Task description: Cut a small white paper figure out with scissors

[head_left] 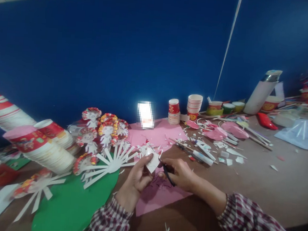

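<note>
My left hand [136,180] grips a small piece of white paper [153,162] between thumb and fingers. Close against its right edge, my right hand [180,172] is closed around black-handled scissors [168,175]; their blades are mostly hidden at the paper. Beneath both hands lies a pink sheet [154,201] with dark marks on it. To the left of my left hand, a fan of white paper strips [114,165] rests partly over a green sheet [75,202].
Paper figures with red and yellow frills [107,129] stand behind the fan. Stacked paper cups [45,146] lean at the left; another cup stack [194,106] stands by the blue partition [121,56]. Scraps, markers [202,157] and sticks lie to the right, near a white bottle [260,95].
</note>
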Motion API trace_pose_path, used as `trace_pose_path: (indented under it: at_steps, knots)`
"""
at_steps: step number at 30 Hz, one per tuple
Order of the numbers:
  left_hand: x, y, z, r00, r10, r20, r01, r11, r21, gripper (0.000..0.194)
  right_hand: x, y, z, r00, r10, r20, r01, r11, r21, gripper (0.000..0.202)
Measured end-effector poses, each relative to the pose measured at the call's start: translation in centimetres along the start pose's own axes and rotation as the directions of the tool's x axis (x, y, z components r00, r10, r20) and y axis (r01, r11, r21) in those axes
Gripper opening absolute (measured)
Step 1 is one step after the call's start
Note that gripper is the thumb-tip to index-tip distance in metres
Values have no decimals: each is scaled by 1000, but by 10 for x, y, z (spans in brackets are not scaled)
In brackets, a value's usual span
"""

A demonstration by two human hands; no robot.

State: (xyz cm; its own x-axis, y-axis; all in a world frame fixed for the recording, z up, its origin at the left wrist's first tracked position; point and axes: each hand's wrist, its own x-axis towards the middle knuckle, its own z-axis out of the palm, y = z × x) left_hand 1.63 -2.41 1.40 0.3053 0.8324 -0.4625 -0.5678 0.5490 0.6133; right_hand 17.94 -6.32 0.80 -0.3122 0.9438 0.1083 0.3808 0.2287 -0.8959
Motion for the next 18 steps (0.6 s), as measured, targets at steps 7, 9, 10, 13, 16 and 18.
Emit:
trace_pose_path:
  at_steps: [7, 9, 10, 13, 16, 18]
  knots:
    - [6, -4, 4, 989, 83, -126, -89, 995, -42, 9, 0, 6, 5, 994, -41, -98, 25, 988, -153, 14]
    - [6, -5, 4, 989, 87, -117, -92, 995, -45, 9, 0, 6, 6, 995, -32, -91, 16, 985, -169, 14]
    - [6, -5, 5, 991, 77, -111, -83, 995, -47, 9, 0, 5, 6, 996, -27, -88, 11, 985, -172, 14]
    - [5, -5, 4, 993, 48, -108, -54, 997, -53, 10, 0, 4, 6, 996, -18, -88, 2, 984, -176, 15]
    - [5, -5, 4, 993, 54, -105, -60, 997, -55, 11, 1, 4, 6, 996, -23, -89, 7, 984, -180, 14]
    - [5, -6, 4, 992, 64, -107, -70, 996, -52, 11, 1, 6, 6, 996, -30, -85, 14, 984, -179, 14]
